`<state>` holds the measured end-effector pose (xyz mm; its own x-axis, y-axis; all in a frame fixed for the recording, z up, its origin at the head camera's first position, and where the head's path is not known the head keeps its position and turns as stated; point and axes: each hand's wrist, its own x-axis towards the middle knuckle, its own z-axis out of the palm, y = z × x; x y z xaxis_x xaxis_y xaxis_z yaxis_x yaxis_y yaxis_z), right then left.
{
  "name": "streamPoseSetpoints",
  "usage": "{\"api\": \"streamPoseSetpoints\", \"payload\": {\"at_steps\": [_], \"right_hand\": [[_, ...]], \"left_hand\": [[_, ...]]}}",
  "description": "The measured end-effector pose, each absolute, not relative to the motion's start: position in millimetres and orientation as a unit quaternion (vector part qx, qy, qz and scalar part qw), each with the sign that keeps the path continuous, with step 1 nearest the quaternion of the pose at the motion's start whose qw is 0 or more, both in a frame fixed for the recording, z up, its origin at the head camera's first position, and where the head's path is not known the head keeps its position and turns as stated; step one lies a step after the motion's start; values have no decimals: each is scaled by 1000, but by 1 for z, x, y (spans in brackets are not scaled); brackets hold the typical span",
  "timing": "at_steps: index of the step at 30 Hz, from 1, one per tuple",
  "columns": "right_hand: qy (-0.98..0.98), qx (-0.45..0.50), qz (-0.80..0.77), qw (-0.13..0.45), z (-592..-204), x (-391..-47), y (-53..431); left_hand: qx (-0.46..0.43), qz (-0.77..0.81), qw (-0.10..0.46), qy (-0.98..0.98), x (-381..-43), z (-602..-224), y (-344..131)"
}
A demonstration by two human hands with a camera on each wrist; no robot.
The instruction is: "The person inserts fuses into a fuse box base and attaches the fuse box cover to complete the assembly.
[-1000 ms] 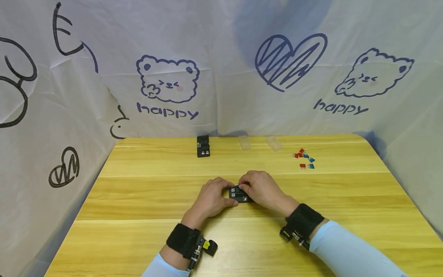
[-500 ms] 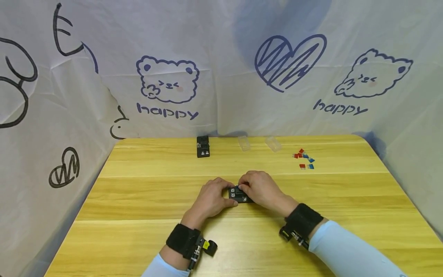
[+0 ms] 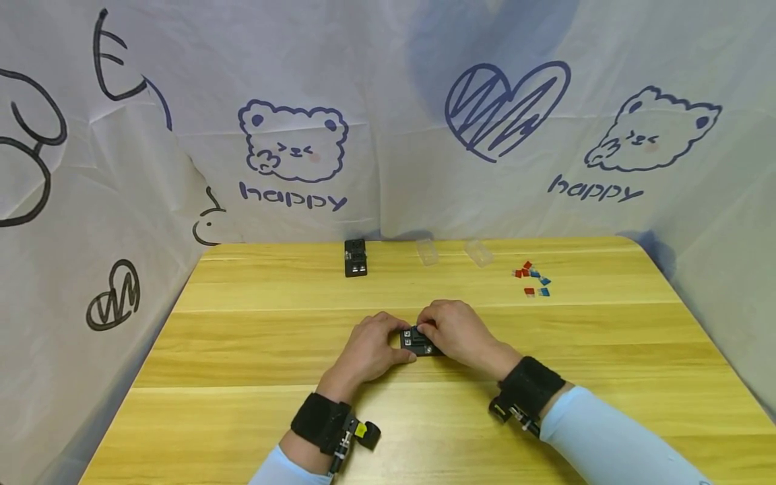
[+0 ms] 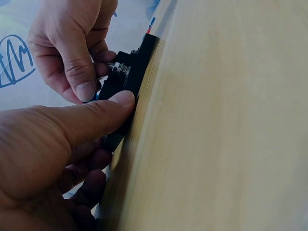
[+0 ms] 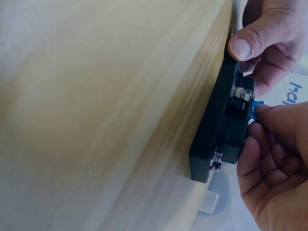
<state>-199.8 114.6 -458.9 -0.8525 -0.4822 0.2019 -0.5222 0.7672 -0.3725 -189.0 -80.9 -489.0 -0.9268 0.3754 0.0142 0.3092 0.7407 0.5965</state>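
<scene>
On the table, a black fuse block (image 3: 418, 342) with silver screw terminals lies between both hands. My left hand (image 3: 371, 347) grips its left end, thumb on the near edge and fingers at the far edge. With thumb and curled forefinger, my right hand (image 3: 457, 330) pinches a small blue blade fuse (image 5: 255, 109) at the raised socket on top of the block. Most of the fuse is covered by those fingers, so I cannot tell how deep it sits. In the right wrist view the terminals (image 5: 243, 93) show bright metal beside the socket.
At the back of the table stands a second black fuse block (image 3: 356, 258). Two clear plastic covers (image 3: 427, 252) lie to its right. Farther right are several loose red fuses (image 3: 530, 292) and blue fuses (image 3: 544, 292). A white sheet with drawings (image 3: 412, 182) hangs behind the table.
</scene>
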Motion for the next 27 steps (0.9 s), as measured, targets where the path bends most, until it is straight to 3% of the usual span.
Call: {"api": "streamPoseSetpoints", "payload": {"at_steps": [27], "right_hand": [[-936, 271, 217, 49, -461, -202, 115]], "left_hand": [[187, 311, 50, 931, -189, -489, -81]]}}
